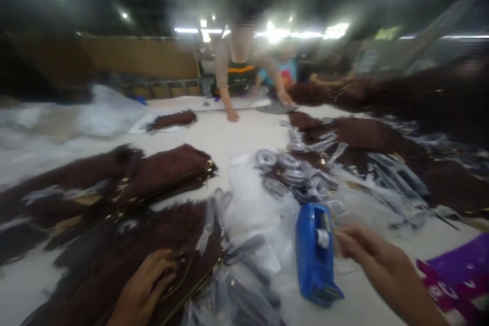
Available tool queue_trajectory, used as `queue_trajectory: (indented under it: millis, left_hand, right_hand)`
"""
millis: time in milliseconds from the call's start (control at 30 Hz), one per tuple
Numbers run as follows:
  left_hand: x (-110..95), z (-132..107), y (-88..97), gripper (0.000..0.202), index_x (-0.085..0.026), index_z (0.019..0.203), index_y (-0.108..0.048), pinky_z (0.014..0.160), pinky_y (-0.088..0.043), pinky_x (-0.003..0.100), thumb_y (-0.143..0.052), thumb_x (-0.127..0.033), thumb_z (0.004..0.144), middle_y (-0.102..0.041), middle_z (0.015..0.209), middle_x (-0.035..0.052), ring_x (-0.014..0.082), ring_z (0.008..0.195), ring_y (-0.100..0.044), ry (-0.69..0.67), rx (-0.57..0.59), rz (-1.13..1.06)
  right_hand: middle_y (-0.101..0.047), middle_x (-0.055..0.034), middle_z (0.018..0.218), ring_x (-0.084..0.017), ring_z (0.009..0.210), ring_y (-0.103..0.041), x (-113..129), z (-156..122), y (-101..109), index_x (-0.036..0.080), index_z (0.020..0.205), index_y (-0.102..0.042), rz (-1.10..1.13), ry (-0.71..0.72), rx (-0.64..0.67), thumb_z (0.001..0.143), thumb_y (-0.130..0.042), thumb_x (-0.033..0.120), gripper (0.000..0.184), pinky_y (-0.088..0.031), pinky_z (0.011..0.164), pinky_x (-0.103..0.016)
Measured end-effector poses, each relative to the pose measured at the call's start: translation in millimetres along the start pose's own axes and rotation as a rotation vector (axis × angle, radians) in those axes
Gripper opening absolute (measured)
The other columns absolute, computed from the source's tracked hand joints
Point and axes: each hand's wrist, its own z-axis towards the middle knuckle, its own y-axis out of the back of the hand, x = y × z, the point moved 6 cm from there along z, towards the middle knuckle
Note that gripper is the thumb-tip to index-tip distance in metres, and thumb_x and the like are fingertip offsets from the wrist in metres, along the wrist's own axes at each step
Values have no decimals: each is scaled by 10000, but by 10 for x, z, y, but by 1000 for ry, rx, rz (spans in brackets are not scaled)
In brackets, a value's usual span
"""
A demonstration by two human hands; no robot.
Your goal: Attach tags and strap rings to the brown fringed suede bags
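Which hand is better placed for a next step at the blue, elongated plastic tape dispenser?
Probably the right hand: it is beside the dispenser, while the left hand is at a dark-brown, fuzzy fabric item, farther away.

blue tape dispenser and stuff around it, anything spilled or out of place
Nothing plainly spilled or damaged. The grey wrapped bundles beyond the blue tape dispenser look untidy, lying in a loose, overlapping heap; blur hides finer flaws.
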Motion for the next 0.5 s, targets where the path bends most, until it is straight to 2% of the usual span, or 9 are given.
queue_trajectory:
  millis: [67, 100, 167, 233, 333, 500]
  left_hand:
    - [68, -134, 47, 194, -277, 958, -677, 980, -497, 341, -567, -431, 916, -635, 1184, 24, 218, 1147, -586, 48, 75, -52]
    - [79, -151, 61, 193, -281, 960, -675, 999, -479, 339, -550, -423, 926, -626, 1195, 28, 220, 1171, -569, 69, 101, -89]
    - [56, -131, 84, 207, -275, 979, -669, 1013, -457, 351, -520, -414, 943, -615, 1202, 44, 225, 1183, -554, 90, 126, -159]
    - [2, -96, 102, 216, -271, 988, -665, 1015, -442, 362, -503, -409, 952, -609, 1199, 54, 228, 1174, -550, 86, 139, -215]
    - [-47, -80, 131, 190, -267, 966, -660, 1013, -423, 370, -513, -387, 950, -610, 1168, 54, 230, 1154, -544, 79, 145, -264]
    - [-31, -87, 196, 123, -254, 927, -646, 961, -426, 347, -538, -313, 937, -620, 1073, 43, 219, 1078, -558, 74, 178, -321]
  right_hand:
    - [-663, -67, 827, -219, 758, -602, 590, -135, -696, 246, 864, -661, -147, 265, 89, 931, -506, 462, 275, -457, 711, -336]
    - [-656, -64, 847, -218, 803, -590, 773, -186, -1033, 230, 865, -647, -251, 364, 134, 963, -468, 386, 258, -437, 751, -337]
    - [-626, -58, 822, -221, 823, -556, 917, -203, -1567, 204, 821, -620, -477, 450, 154, 965, -451, 247, 227, -399, 757, -334]
    - [-612, -51, 812, -214, 814, -539, 890, -153, -1886, 191, 807, -612, -602, 447, 149, 937, -484, 172, 183, -376, 732, -315]
    - [-610, -42, 810, -197, 800, -540, 814, -143, -2037, 190, 799, -619, -644, 433, 147, 918, -532, 149, 153, -365, 714, -296]
    - [-607, -34, 839, -203, 816, -541, 815, -374, -1909, 214, 847, -635, -658, 433, 173, 949, -534, 210, 143, -368, 730, -303]
